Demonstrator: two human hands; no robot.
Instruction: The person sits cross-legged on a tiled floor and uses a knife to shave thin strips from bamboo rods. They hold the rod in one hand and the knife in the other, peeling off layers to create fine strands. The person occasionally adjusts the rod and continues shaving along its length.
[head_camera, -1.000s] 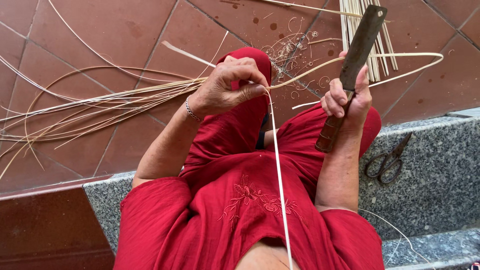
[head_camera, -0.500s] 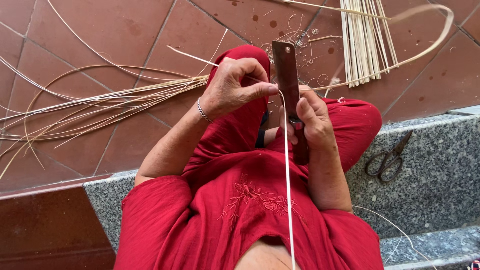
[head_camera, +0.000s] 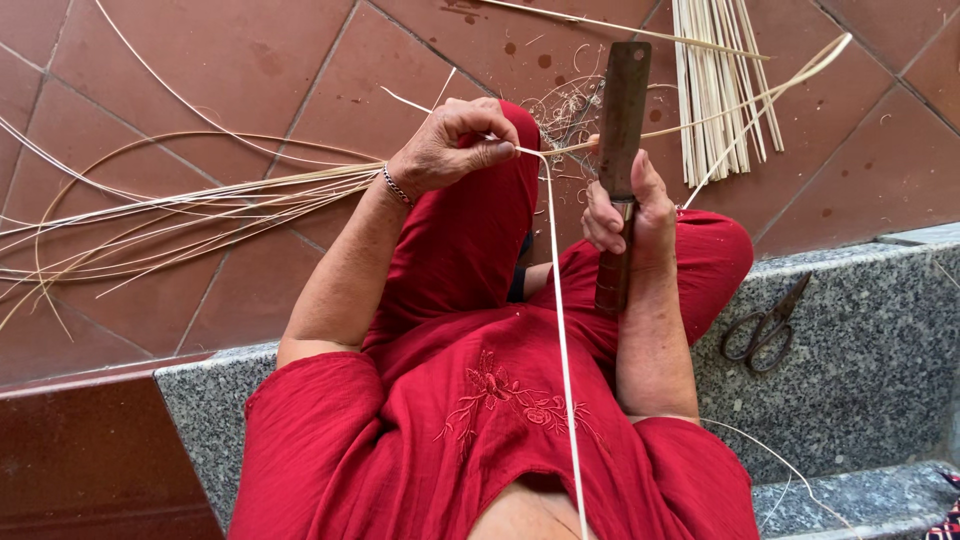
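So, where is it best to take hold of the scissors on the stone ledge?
By the two loop handles of the scissors, coming from above. They lie flat on the ledge, handles toward the person and closed blades pointing away up-right, with bare stone around them.

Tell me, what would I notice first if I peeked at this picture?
The right hand holds a long flat blade upright in the middle. The left hand pinches a pale strip beside it. More strips lie on the red tiles at left, scissors on the grey step at right.
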